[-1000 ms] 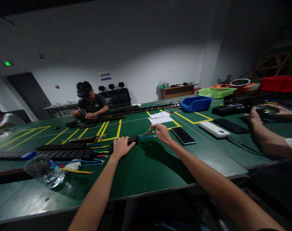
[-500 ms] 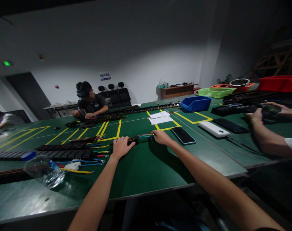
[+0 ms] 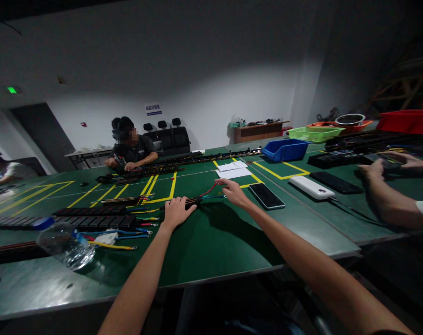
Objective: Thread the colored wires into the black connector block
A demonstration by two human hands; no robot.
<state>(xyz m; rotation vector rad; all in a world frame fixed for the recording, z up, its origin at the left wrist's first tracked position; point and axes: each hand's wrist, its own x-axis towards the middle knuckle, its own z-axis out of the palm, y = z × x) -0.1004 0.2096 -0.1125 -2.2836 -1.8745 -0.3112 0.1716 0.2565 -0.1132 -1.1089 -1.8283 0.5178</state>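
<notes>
My left hand (image 3: 178,211) is closed over a dark cable bundle (image 3: 193,202) lying on the green table. From the bundle's right end come a red wire (image 3: 208,190) and a few blue and green wires (image 3: 211,197). My right hand (image 3: 233,192) pinches the tip of the red wire, lifting it in an upward bend. The blue and green wires stay low beneath it, near the table. Left of my left hand lie black segmented cable chains (image 3: 96,223) with coloured wires and ring terminals at their ends, among them a yellow wire (image 3: 117,245).
A water bottle (image 3: 66,246) leans over the chains at front left. To the right are a phone (image 3: 266,196), a white power bank (image 3: 311,188) and a blue bin (image 3: 284,150). A co-worker's hands (image 3: 375,172) work at far right; another person (image 3: 136,149) sits across the table.
My right hand has risen slightly, drawing the red wire up and away from the other wires, which it held together before. My left hand stays on the bundle.
</notes>
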